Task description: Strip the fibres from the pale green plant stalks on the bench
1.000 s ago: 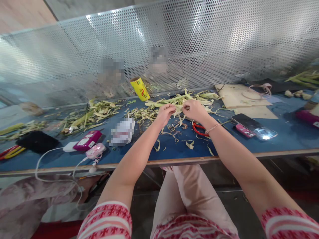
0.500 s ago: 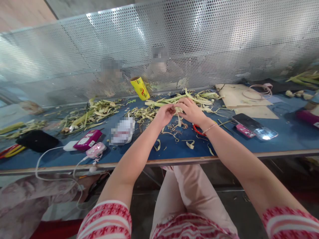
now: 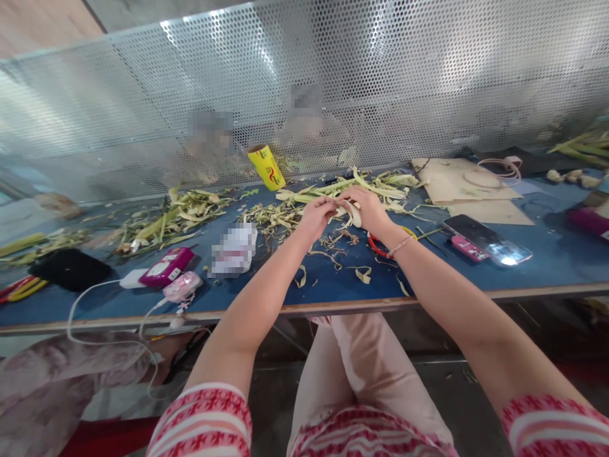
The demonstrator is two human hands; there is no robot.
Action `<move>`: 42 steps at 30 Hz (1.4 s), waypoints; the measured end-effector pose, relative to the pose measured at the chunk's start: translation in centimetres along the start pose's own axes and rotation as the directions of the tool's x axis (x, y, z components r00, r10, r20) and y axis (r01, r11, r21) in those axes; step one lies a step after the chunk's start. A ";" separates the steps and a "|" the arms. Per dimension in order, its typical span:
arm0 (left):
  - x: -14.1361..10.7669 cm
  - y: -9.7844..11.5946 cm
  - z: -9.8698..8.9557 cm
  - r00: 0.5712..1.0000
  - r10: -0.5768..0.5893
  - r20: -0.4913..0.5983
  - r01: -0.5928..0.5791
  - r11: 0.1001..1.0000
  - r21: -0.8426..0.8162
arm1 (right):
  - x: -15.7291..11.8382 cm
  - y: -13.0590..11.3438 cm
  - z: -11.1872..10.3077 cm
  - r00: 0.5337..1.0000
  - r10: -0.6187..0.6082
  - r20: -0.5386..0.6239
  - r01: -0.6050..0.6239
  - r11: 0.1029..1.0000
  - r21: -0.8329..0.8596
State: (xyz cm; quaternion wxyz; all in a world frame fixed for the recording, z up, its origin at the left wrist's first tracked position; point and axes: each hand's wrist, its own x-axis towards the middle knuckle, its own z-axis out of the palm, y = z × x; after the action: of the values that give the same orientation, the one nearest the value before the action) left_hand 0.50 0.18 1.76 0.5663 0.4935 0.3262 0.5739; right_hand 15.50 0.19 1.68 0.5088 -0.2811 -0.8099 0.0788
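Over a heap of pale green plant strips [image 3: 380, 187] on the blue table [image 3: 266, 289], both hands meet with fingertips close together. A cream-coloured leafy strip [image 3: 354, 216] curls down between them. My left hand [image 3: 316, 218] is closed, its thumb and fingers pinching the strip's left end. My right hand [image 3: 370, 209] is closed too, gripping it with bent fingers; the fingertips are partly hidden. Under my right wrist lie red and yellow rings [image 3: 375, 246], perhaps bands or cord. Thin curled scraps [image 3: 363, 275] are strewn below the hands.
A yellow tube [image 3: 266, 168] leans by the perforated metal screen [image 3: 404, 82]. Left are a plant heap [image 3: 178, 219], a purple box [image 3: 169, 266] with a cable and a black pouch [image 3: 71, 268]. Right are a phone [image 3: 485, 238] and brown card [image 3: 457, 178]. A person's leg [image 3: 57, 381] shows lower left.
The fingers have shifted slightly, and the pale strip between them now shows more, curling beside my right fingers. My left fingertips have come closer to the right ones.
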 end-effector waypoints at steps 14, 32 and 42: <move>0.6 -1.0 -0.9 0.985 0.157 0.076 -0.172 0.943 0.284 | 0.6 0.3 0.5 0.909 0.412 0.058 -0.403 0.839 0.366; 0.3 -0.7 -0.9 0.980 0.181 0.081 -0.198 0.883 0.425 | 0.5 2.3 0.3 0.774 0.572 0.272 -0.624 0.614 0.484; 0.3 -0.4 -0.6 0.998 0.039 0.042 -0.044 0.992 0.121 | 0.3 1.4 -1.0 0.702 0.494 0.513 -0.701 0.606 0.377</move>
State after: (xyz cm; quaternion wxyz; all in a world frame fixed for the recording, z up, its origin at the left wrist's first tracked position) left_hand 0.12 0.64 1.31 0.5296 0.5451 0.3390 0.5545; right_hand 16.82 1.32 1.86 0.3526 -0.3629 -0.6849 0.5243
